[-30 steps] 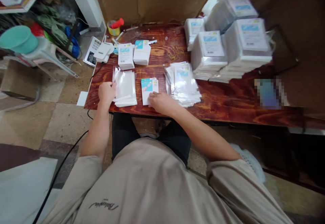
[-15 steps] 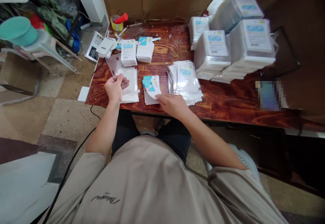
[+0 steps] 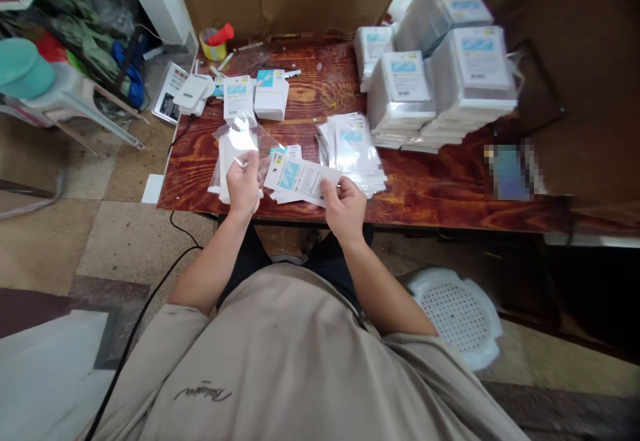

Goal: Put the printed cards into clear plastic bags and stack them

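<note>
My right hand (image 3: 346, 209) pinches the right end of a printed card (image 3: 306, 181), whose blue picture faces up. The card's left end reaches toward my left hand (image 3: 244, 184), which is closed on a clear plastic bag (image 3: 267, 142). Below and left of that hand lies a stack of clear bags (image 3: 227, 154) on the table. Partly hidden under the held card is a fanned pile of cards (image 3: 295, 152). To the right of it sits a heap of bagged cards (image 3: 350, 137).
Tall stacks of packed cards (image 3: 400, 87) stand at the back right. Two card stacks, one with a blue top (image 3: 270, 94), sit at the back left beside a white device (image 3: 193, 93) and a tape roll (image 3: 213, 47). A blurred-out object (image 3: 513, 171) lies on the right.
My right hand has lifted a card off the pile and turned it over, moving it left. My left hand has taken a clear bag and moved right.
</note>
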The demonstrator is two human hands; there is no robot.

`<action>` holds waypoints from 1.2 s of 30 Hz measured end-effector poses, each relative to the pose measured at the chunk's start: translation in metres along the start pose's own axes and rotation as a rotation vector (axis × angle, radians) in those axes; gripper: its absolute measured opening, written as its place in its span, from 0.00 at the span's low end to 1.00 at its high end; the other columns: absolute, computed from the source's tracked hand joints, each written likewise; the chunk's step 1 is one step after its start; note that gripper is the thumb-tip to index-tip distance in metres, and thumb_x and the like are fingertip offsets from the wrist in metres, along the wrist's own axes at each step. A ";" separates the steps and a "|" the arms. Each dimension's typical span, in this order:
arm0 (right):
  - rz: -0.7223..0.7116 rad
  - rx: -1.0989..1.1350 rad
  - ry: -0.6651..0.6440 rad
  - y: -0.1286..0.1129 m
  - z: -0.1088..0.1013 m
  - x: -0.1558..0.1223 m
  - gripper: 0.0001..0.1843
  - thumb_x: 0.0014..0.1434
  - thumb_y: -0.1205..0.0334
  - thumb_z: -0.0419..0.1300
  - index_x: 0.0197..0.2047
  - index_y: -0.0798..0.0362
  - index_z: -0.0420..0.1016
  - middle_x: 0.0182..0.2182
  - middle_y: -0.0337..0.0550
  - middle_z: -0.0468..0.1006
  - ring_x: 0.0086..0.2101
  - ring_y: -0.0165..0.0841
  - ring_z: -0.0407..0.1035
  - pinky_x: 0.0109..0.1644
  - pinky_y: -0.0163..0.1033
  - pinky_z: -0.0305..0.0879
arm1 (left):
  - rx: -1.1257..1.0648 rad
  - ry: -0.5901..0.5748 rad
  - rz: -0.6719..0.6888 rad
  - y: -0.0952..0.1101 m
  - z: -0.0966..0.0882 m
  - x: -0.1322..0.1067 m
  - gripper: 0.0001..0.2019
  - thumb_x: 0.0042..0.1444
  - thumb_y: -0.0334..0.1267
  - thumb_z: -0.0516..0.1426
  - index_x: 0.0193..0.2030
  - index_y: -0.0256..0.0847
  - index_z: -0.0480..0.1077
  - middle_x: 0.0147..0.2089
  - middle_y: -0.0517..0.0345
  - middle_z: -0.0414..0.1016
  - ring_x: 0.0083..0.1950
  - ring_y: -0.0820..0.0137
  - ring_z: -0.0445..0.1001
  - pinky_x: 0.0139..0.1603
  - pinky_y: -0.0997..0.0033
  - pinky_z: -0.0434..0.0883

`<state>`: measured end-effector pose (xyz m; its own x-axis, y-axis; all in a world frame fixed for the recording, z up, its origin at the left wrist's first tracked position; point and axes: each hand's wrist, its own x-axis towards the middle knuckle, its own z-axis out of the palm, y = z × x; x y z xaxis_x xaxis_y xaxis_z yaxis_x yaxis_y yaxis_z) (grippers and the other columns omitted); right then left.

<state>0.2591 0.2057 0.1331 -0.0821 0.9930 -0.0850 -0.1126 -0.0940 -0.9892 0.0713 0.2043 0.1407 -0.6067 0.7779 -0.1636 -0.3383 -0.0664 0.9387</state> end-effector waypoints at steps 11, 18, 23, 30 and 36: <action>0.011 0.206 0.083 0.015 0.021 -0.011 0.24 0.59 0.39 0.67 0.43 0.52 0.72 0.33 0.40 0.81 0.24 0.32 0.77 0.24 0.37 0.77 | -0.050 -0.076 0.023 0.003 -0.002 -0.018 0.25 0.42 0.49 0.75 0.41 0.38 0.73 0.36 0.54 0.82 0.36 0.67 0.82 0.38 0.68 0.80; -0.031 0.054 -0.386 0.021 -0.007 -0.009 0.21 0.56 0.43 0.70 0.40 0.53 0.78 0.29 0.41 0.80 0.26 0.32 0.75 0.27 0.36 0.73 | -0.072 -0.098 -0.035 0.018 -0.010 -0.018 0.27 0.37 0.46 0.77 0.41 0.37 0.74 0.35 0.55 0.82 0.35 0.66 0.82 0.42 0.63 0.82; -0.157 -0.042 -0.089 0.026 0.003 -0.005 0.31 0.47 0.46 0.76 0.50 0.50 0.74 0.38 0.39 0.79 0.32 0.29 0.72 0.36 0.35 0.73 | -0.012 -0.346 -0.104 0.010 -0.004 -0.042 0.25 0.44 0.47 0.75 0.45 0.36 0.75 0.46 0.48 0.83 0.48 0.59 0.83 0.49 0.60 0.81; -0.005 -0.011 -0.242 0.006 0.006 -0.001 0.24 0.51 0.42 0.73 0.40 0.53 0.79 0.35 0.42 0.81 0.32 0.32 0.74 0.37 0.38 0.76 | 0.184 -0.499 -0.313 0.000 -0.010 -0.054 0.31 0.46 0.55 0.72 0.49 0.34 0.74 0.40 0.47 0.83 0.32 0.66 0.81 0.31 0.68 0.79; 0.101 -0.013 -0.156 0.006 -0.001 -0.001 0.26 0.53 0.38 0.70 0.26 0.53 0.71 0.18 0.35 0.70 0.17 0.26 0.62 0.21 0.33 0.61 | 0.270 -0.468 -0.169 0.003 -0.016 -0.057 0.27 0.47 0.47 0.73 0.49 0.35 0.75 0.41 0.51 0.82 0.32 0.73 0.77 0.32 0.74 0.77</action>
<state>0.2597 0.2042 0.1275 -0.2446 0.9553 -0.1658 -0.0832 -0.1911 -0.9780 0.0940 0.1498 0.1480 -0.1557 0.9621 -0.2240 -0.1699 0.1973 0.9655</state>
